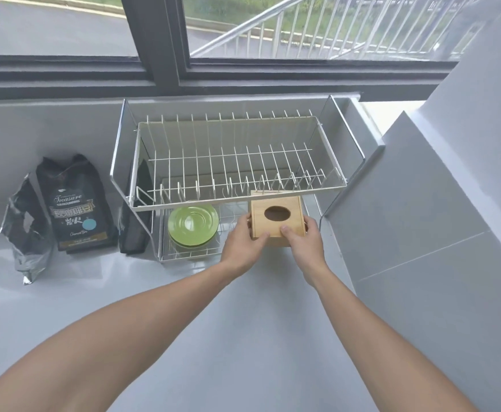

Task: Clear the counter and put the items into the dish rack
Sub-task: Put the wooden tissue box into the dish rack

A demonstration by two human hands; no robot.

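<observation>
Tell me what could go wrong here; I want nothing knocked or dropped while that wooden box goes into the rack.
1. The wooden tissue box sits right under the upper tier; lifting could catch its wire rim.
2. Sliding left may bump the green plates.
3. Left hand and right hand grip only its near edge; it could tip.

"Treasure" on black coffee bag [77, 203]

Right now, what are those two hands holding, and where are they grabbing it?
Both hands hold the wooden tissue box: left hand grips its near left corner, right hand its near right corner, thumbs on top, at the dish rack's lower shelf.
</observation>
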